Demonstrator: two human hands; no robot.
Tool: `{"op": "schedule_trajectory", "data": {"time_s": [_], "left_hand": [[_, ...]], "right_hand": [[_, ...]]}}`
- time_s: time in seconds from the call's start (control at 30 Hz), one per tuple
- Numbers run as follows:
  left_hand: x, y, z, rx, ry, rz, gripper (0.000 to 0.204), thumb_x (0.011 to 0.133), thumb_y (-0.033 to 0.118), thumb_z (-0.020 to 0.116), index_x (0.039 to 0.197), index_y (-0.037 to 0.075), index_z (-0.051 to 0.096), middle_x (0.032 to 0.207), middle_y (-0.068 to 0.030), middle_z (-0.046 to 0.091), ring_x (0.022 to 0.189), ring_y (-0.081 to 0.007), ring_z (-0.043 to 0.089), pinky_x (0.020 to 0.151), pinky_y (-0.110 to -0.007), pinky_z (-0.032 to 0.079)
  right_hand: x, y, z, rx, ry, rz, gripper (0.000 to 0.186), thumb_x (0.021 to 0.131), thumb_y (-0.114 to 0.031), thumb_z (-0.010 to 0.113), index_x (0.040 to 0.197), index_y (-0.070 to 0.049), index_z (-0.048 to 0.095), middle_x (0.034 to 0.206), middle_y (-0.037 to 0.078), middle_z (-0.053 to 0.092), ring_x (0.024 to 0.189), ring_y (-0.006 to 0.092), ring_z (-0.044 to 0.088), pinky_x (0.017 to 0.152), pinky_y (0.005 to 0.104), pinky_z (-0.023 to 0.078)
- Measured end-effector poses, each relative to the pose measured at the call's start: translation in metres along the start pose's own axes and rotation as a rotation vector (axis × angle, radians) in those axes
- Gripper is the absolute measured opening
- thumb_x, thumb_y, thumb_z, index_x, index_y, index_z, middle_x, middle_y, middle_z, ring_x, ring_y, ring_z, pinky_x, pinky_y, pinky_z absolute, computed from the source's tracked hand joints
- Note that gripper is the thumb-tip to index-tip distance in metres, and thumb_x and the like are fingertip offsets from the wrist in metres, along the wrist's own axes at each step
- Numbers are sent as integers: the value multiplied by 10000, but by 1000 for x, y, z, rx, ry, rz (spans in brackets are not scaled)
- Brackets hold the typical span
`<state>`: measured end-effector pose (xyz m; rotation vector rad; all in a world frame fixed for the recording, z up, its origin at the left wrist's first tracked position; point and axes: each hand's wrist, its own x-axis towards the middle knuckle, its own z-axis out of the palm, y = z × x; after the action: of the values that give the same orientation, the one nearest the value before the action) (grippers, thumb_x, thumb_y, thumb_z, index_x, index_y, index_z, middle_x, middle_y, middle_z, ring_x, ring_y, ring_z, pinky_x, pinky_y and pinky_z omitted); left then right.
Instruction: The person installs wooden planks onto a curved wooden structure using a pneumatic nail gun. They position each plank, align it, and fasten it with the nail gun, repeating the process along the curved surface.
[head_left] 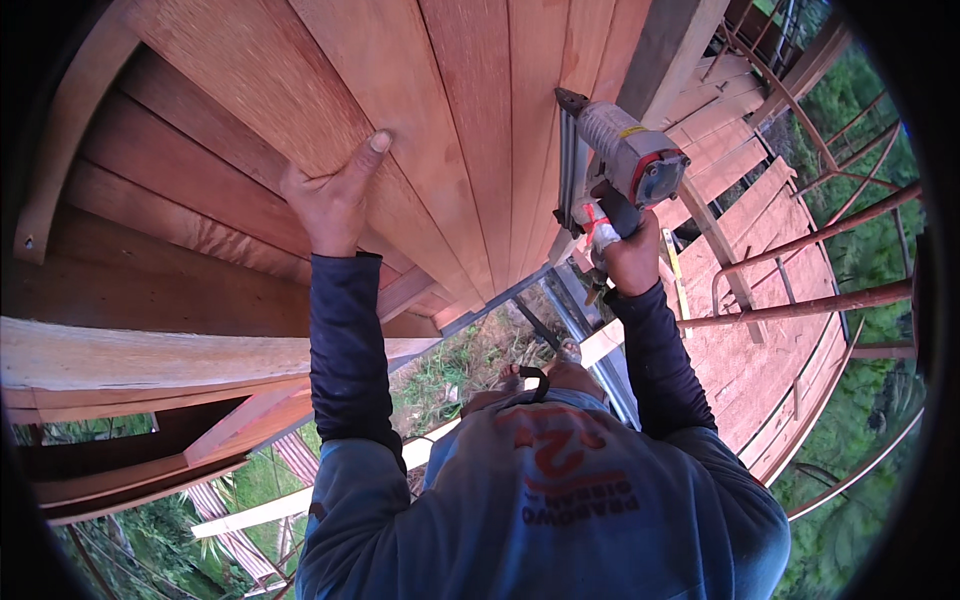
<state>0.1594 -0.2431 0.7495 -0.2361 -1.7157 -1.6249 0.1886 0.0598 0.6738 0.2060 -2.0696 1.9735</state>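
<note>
My left hand [332, 200] grips the lower left edge of a reddish-brown wooden plank [250, 85], its thumb lying on the face and its other fingers mostly hidden. My right hand [632, 250] is closed around the handle of a grey air nail gun [620, 140] with a dark end cap. The gun's dark nose [571, 101] points at the planking, close to or touching it near a narrow board. Several similar boards [470, 110] lie side by side, running from the top of the view toward my feet.
A thick curved beam [180, 345] crosses at left. Rusty scaffold pipes [810, 308] and a plywood-like deck [770, 370] stand at right, with a timber post [672, 55] by the gun. Below, my feet are near metal rails [590, 335] and grassy ground [440, 375].
</note>
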Motion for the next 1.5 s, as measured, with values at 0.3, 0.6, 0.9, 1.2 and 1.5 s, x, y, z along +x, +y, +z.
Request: {"op": "schedule_trajectory", "data": {"time_s": [0.3, 0.6, 0.9, 1.2, 1.5], "left_hand": [[4, 9, -2, -7, -45, -57, 317, 762, 70, 849, 1014, -29, 684, 968, -63, 699, 850, -126, 633, 802, -269, 508], [13, 31, 5, -70, -56, -57, 312, 772, 57, 840, 1016, -43, 674, 949, -67, 705, 807, -107, 643, 728, -254, 536], [12, 36, 7, 16, -35, -33, 332, 768, 80, 852, 1016, -54, 676, 948, -74, 710, 819, -116, 645, 749, -262, 536], [22, 44, 3, 20, -43, 3, 328, 754, 96, 864, 997, -38, 689, 933, -71, 712, 814, -126, 647, 753, -267, 530], [22, 41, 4, 58, -51, 0, 326, 760, 106, 863, 987, -44, 683, 922, -72, 708, 799, -124, 645, 737, -272, 533]], "right_hand": [[16, -1, -1, 6, -55, -113, 409, 831, -36, 719, 1205, 13, 559, 1090, 92, 647, 918, 176, 652, 769, 305, 540], [10, -9, 3, 116, -94, 9, 357, 855, -51, 690, 1187, 6, 572, 1024, 72, 648, 856, 148, 646, 706, 300, 544], [10, -29, 10, 121, -36, -70, 303, 849, -121, 732, 1086, 42, 638, 933, 96, 685, 788, 144, 663, 674, 304, 529], [12, -29, 2, 65, -62, -38, 276, 849, -159, 742, 1033, 27, 655, 790, 63, 677, 715, 127, 647, 610, 281, 502], [12, -23, 3, 55, -101, -79, 380, 845, -138, 723, 1153, 48, 603, 1017, 114, 673, 885, 168, 649, 751, 327, 526]]}}
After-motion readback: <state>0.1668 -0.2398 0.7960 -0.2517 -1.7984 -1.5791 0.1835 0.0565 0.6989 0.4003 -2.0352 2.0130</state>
